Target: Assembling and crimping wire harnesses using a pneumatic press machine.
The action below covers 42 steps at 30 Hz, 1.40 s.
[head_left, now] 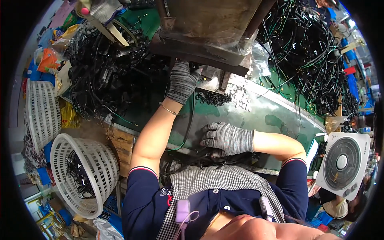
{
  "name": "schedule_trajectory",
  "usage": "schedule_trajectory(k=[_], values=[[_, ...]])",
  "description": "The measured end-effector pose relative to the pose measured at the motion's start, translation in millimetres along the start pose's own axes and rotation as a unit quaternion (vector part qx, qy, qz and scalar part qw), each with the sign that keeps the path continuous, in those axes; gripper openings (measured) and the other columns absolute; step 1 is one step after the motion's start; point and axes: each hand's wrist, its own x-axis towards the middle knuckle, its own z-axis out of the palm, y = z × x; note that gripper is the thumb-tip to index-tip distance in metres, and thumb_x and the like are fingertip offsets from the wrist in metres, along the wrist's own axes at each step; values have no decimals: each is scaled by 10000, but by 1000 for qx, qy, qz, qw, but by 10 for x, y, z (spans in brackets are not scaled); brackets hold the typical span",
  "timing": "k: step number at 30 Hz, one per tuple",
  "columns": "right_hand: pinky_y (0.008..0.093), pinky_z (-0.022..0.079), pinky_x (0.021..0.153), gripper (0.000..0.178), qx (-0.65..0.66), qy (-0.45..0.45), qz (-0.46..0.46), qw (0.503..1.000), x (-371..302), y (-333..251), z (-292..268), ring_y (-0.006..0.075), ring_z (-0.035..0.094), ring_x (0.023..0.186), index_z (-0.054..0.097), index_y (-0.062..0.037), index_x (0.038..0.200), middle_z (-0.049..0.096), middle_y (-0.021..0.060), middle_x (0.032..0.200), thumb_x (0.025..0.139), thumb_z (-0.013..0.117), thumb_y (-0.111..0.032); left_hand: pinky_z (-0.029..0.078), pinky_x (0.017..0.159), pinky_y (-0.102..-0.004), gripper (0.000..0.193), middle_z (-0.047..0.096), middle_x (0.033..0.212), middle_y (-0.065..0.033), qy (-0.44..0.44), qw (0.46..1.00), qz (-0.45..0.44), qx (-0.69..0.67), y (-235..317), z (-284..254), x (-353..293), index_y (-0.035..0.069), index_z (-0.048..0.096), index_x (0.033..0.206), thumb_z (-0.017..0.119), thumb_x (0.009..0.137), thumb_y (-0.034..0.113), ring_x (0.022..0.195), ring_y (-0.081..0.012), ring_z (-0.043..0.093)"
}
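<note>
we find the left hand [183, 83] at the press [208, 30], its fingers' opening and hold untellable; right hand's [230, 138] fingers half-curled, grip unclear. we should keep fingertips clear.

Head cam = L fisheye, worn, pointing dn, close range. Wide FOV: apron [220, 178] btm, bench [256, 124] ctr, machine [212, 24] top; straight edges bow twd rim.
</note>
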Motion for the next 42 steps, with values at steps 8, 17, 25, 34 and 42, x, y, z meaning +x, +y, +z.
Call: schedule_trajectory(k=[8,17,25,34,42], values=[[422,464,920,465,37,-13,-37,999,-73,15,81,312,525,1113,663,-78,1102,633,107,1071,717,709,-335,503,833,-376,422,643,995,-165,-30,999,-32,-31,105,-59,3,9,563,1128,717,736,24,914,-306,617],[418,461,930,444,60,40,-45,996,-147,-56,-14,326,522,1116,662,-61,1078,628,119,1103,723,710,-324,492,865,-378,437,622,1060,-190,-15,1000,-7,-26,73,-34,-30,-16,539,1151,709,751,38,960,-314,603],[409,501,868,299,35,229,289,929,-607,91,-440,330,597,1020,656,-60,1056,621,131,1101,783,674,-181,498,854,-413,469,613,1038,-229,40,999,16,3,-51,-10,-96,-13,532,1158,720,746,111,947,-389,596],[437,506,766,234,-105,126,472,866,-939,395,-217,362,602,912,661,-87,987,620,148,1009,766,658,-163,520,813,-341,394,633,1005,-106,-20,935,-204,-290,623,-382,-268,-1,528,1135,701,781,17,908,-235,625],[448,504,763,191,-125,122,468,866,-879,391,-260,358,611,875,656,-89,946,616,163,973,783,637,-187,518,781,-311,366,642,953,-94,0,948,-149,-282,622,-592,-420,11,551,1094,702,762,-15,879,-197,623]])
